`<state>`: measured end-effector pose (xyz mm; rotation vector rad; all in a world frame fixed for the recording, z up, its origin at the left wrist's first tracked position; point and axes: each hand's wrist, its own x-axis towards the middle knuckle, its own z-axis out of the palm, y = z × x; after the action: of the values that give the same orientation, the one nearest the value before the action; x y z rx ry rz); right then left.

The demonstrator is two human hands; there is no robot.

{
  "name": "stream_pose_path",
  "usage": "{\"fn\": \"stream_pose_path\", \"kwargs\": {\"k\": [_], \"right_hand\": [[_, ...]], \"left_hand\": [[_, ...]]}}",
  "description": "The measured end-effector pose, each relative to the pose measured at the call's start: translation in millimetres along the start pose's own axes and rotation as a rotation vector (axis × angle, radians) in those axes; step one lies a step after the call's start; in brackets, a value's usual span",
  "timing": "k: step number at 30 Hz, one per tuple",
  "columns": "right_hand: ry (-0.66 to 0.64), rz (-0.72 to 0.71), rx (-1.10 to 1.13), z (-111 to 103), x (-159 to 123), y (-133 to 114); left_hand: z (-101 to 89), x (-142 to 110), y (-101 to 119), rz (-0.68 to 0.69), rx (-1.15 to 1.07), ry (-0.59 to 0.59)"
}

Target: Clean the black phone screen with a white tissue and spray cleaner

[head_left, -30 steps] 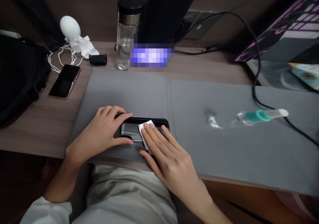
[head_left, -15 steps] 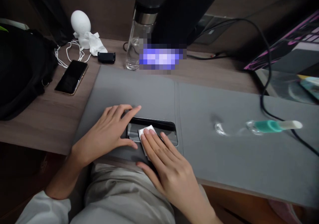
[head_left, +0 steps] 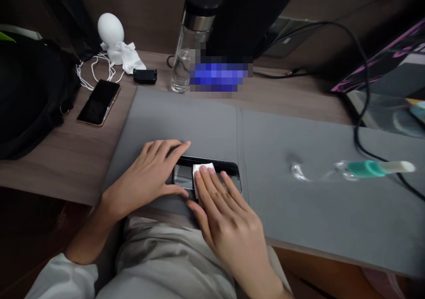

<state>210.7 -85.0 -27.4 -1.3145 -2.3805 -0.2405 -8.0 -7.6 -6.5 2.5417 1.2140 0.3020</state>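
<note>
A smartphone (head_left: 183, 175) with a dark glossy screen lies flat on the grey desk mat (head_left: 318, 210), close to its front edge. My left hand (head_left: 149, 170) curves around the phone's left end, thumb and forefinger spread apart on either side; the contact of its other fingers is hidden. With extended fingers, my right hand (head_left: 229, 215) presses a folded white tissue (head_left: 203, 167) onto the screen. Those fingers cover most of the tissue. Farther right on the mat lies a small clear bottle with green liquid and a white top (head_left: 367, 168).
Behind the mat stand a glass water bottle (head_left: 181, 71) and a tall black device (head_left: 245, 20). At left are another phone (head_left: 99, 102), a small black holder (head_left: 145, 76), a white round-headed object (head_left: 111, 31) and a black bag (head_left: 29, 99). A black cable (head_left: 363, 108) crosses the right side.
The tissue under my right hand has shifted slightly over the screen. My left forefinger has lifted away from the phone's far edge. The whole view has swung a little.
</note>
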Motion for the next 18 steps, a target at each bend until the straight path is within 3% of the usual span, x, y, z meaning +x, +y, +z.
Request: {"fn": "stream_pose_path", "kwargs": {"k": [9, 18], "right_hand": [[-0.048, -0.083, 0.179, 9.5, 15.0, -0.1], [-0.003, -0.03, 0.085, 10.3, 18.4, -9.1]], "left_hand": [[2.7, -1.3, -0.3, 0.006, -0.017, 0.008], [-6.6, -5.9, -9.0, 0.034, -0.1, -0.062]]}}
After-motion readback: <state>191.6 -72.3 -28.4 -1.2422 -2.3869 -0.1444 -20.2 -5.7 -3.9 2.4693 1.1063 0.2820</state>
